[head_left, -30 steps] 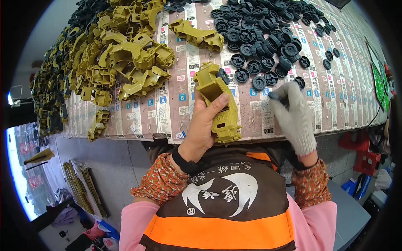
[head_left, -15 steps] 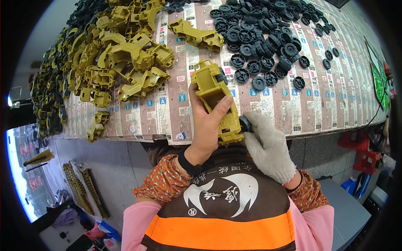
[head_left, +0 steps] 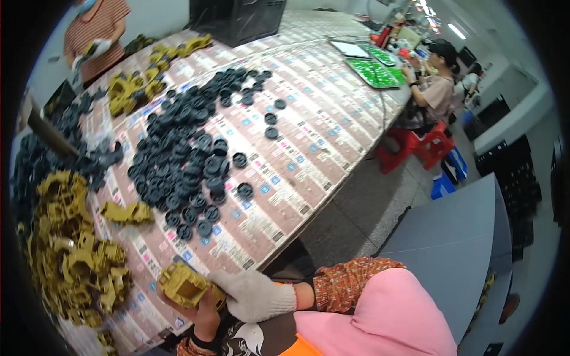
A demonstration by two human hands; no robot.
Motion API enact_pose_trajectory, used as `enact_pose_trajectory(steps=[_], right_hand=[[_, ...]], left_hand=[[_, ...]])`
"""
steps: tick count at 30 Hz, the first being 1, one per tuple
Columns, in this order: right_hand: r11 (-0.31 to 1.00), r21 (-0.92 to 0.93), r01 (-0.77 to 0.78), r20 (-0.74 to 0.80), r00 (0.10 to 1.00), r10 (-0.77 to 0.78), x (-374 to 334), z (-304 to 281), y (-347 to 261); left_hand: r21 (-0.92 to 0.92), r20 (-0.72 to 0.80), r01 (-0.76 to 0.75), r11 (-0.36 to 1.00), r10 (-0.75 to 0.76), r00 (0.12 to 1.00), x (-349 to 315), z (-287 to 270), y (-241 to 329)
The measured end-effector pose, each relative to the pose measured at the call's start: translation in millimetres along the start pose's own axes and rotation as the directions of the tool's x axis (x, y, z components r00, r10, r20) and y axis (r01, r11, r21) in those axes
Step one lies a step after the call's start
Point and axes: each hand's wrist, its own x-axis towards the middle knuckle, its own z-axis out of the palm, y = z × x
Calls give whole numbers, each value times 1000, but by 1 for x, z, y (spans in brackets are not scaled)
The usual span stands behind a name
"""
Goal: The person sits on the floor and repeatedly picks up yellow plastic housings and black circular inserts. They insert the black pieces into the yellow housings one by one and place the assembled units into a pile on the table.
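Note:
A mustard-yellow plastic toy truck body (head_left: 183, 283) is gripped in my bare left hand (head_left: 205, 319), just over the near edge of the table. My left fingers wrap under it, partly hidden by the body. Against its right side presses my right hand (head_left: 254, 295) in a whitish knitted glove, with the fingers bent in. Whatever those gloved fingers pinch is hidden from here. Beyond my hands lies a big heap of black toy wheels (head_left: 184, 169), and a single yellow body part (head_left: 127, 212) lies between it and the yellow pile.
Yellow truck bodies (head_left: 77, 261) pile up at the left, with dark plastic parts (head_left: 41, 154) behind. A black box (head_left: 237, 21) stands at the back. Green trays (head_left: 373, 72) lie far right, beside a seated person (head_left: 436, 89). Another person (head_left: 98, 41) stands far left. A grey panel (head_left: 445, 237) is near right.
The view has swung to the right, bringing in two workers, the green trays and the grey panel. My left hand still holds the truck body; the black wheel at my right fingers no longer shows.

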Motion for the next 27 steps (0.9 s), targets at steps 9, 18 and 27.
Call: enact_pose_trajectory(steps=[9, 18, 27], right_hand=[[983, -147, 109, -233, 962, -141, 30, -65, -11], [972, 197, 124, 169, 973, -159, 29, -82, 2], [611, 760, -222, 99, 969, 228, 19, -73, 35]], left_hand=[[124, 391, 434, 892, -446, 805, 70, 25, 66], [324, 657, 598, 733, -629, 416, 93, -2, 93], [-580, 532, 579, 573, -272, 802, 86, -26, 74]])
